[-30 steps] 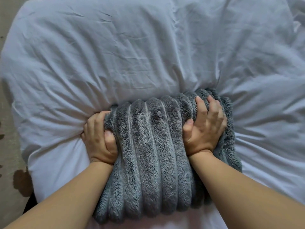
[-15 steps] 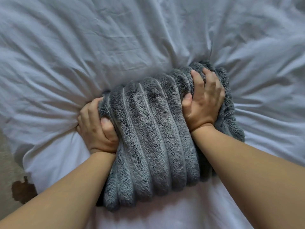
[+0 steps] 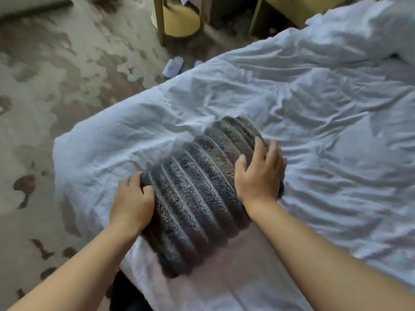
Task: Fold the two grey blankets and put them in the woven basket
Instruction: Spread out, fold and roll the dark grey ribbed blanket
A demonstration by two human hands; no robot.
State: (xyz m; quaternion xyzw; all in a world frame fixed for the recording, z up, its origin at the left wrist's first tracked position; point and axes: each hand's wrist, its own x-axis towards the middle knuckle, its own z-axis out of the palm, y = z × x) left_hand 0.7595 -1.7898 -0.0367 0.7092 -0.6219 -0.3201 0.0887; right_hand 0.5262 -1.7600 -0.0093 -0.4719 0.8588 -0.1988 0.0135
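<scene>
Both arms are bare from the wrists down to the lower edge of the view, the left forearm and the right forearm showing only smooth, uncovered skin with neither cloth nor strap on them. The left grip is a bare hand with a broad back, rounded knuckles and a short thumbnail that just shows. The right grip is bare as well, with a faint crease at the wrist, and its fingers are too blurred for the nails to be made out.
</scene>
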